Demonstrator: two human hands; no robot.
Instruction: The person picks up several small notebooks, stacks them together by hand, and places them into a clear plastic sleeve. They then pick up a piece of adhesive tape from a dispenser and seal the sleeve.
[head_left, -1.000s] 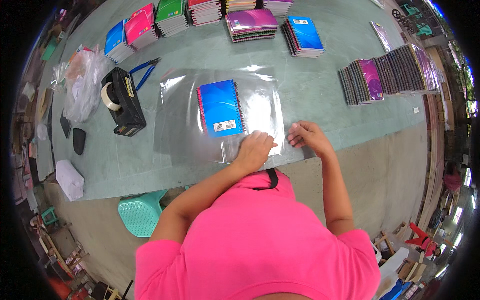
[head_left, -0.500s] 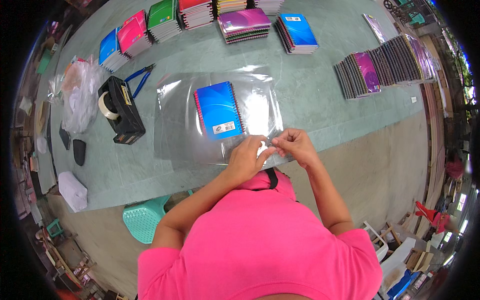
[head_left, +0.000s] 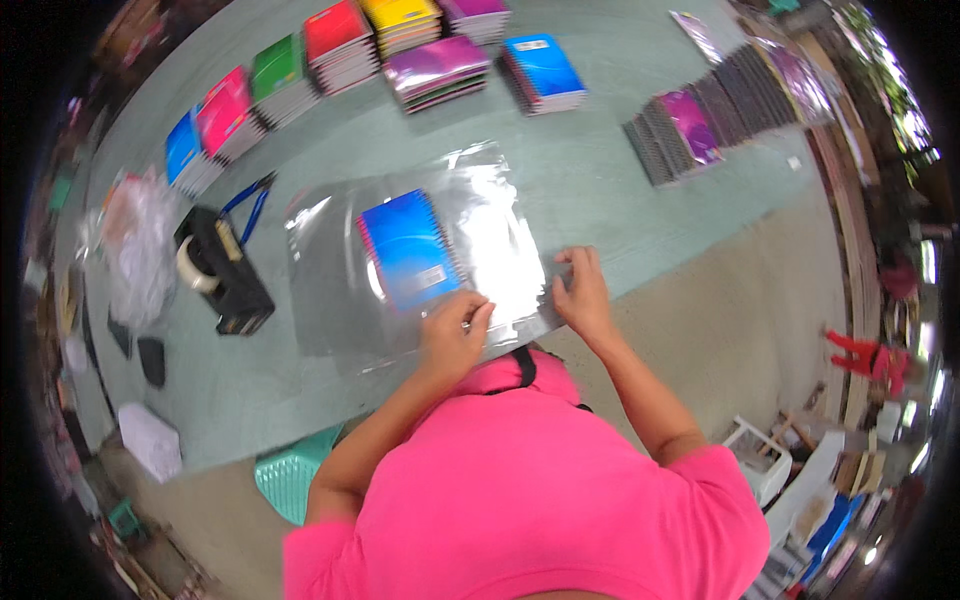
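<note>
A blue spiral-bound notebook (head_left: 405, 240) with a white label lies on clear plastic sheeting (head_left: 325, 265) on the table. My left hand (head_left: 452, 335) is at the notebook's lower right corner, over the plastic. Its thumb and fingertips are curled together; what is between them, if anything, I cannot make out. At the right edge of the plastic, close to the table's near edge, my right hand (head_left: 585, 295) has its thumb and fingers apart and holds nothing I can see. Strong glare covers the plastic between the two hands.
A black tape dispenser (head_left: 225, 270) and blue-handled pliers (head_left: 250, 208) lie to the left, beside a crumpled plastic bag (head_left: 140, 235). Colourful notebook stacks (head_left: 285, 75) line the far side. Another row of notebooks (head_left: 700, 120) stands at the right. A green stool (head_left: 295, 478) is below the table.
My hands have come apart from their meeting point at the plastic's near right corner. The left is now by the notebook's corner, and the right has opened. The whole view has shifted and tilted.
</note>
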